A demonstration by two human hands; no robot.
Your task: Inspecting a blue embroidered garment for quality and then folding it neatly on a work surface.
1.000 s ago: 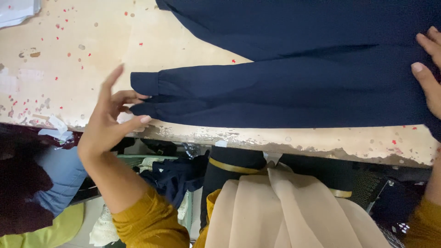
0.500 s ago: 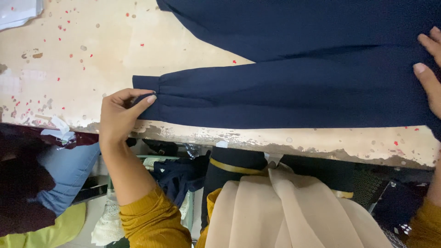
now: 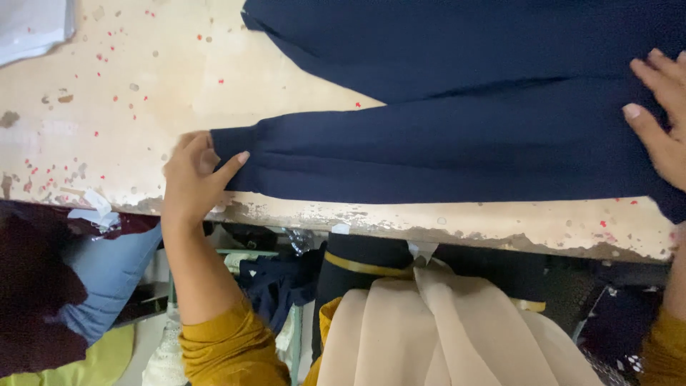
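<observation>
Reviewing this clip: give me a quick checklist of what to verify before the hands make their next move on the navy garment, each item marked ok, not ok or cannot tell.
1. Left hand grips the sleeve cuff: ok, fingers close on its end.
2. Right hand lies flat on the navy garment: ok.
3. Sleeve lies straight between the hands: ok, with a lengthwise fold line.
4. Sleeve is fully on the worn table: ok, near the front edge.
5. Garment's far side lies flat: cannot tell, out of frame.
6. White cloth at the table corner is apart from the sleeve: ok.
</observation>
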